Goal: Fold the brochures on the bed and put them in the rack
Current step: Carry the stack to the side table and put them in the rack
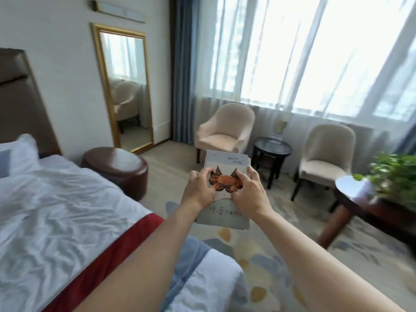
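Holding a stack of brochures (225, 192) out in front at arm's length, above the patterned carpet (281, 255) and just past the foot corner of the bed (56, 199). Gripping the stack's left edge with the left hand (199, 190), fingers curling over the front cover and thumb side hooking near the crab picture. Gripping the right edge with the right hand (248, 192), fingers wrapping onto the cover from the other side, knuckles bent. Showing on the top cover a reddish-brown crab, with red and dark characters printed lower down; showing above it the pale upper edges of further sheets, slightly fanned. Keeping the stack tilted, top end farther away, clear of the bedding. Lying to the left, the rumpled white duvet with a red runner (108, 255) across its foot and a pillow (20, 154) by the brown headboard (22, 97). Standing beyond, a round brown ottoman (117, 167), a gold-framed mirror (126, 91) leaning on the wall, two beige armchairs (225, 131) flanking a small dark round table (271, 149) carrying what looks like a clear holder, too blurred for telling more. Blurring at the right edge, a green plant (394, 174) on a dark wooden table (360, 206).
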Demonstrator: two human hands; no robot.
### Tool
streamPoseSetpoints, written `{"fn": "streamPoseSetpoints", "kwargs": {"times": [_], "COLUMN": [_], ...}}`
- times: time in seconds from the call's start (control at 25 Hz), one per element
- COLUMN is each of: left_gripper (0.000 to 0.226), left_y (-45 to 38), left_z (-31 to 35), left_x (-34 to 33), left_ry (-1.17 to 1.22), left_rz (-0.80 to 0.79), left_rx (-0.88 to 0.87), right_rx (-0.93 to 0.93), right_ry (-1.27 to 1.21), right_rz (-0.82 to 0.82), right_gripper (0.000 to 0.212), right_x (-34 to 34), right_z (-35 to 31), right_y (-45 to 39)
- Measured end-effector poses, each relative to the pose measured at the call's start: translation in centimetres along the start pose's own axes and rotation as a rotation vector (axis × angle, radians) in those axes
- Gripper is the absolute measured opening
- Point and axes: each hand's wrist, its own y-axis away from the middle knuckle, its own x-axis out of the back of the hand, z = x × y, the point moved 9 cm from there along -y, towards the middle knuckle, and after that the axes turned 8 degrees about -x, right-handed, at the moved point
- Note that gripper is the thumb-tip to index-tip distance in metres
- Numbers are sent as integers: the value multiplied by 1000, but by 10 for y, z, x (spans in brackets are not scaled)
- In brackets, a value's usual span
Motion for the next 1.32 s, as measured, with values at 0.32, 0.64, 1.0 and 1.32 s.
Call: {"fn": "streamPoseSetpoints", "kwargs": {"times": [0.32,0.64,1.0,1.32], "left_gripper": [54,54,54,53], "left_y": [-39,-94,-222,-322], "left_z": [127,162,145,116], "left_x": [-158,-244,-293,-343], "left_ry": [106,81,80,73], "left_rz": [-147,-239,-241,-255], "left_rx": [-106,-169,-211,-170], "right_rx": [-151,-248,-259,-266], "right_ry": [3,-10,7,14], "right_rz": [81,108,126,108], "right_gripper": [64,64,64,63], "right_x": [125,156,147,124], "right_z": [153,229,254,282], "right_y": [-25,-69,-200,-311]}}
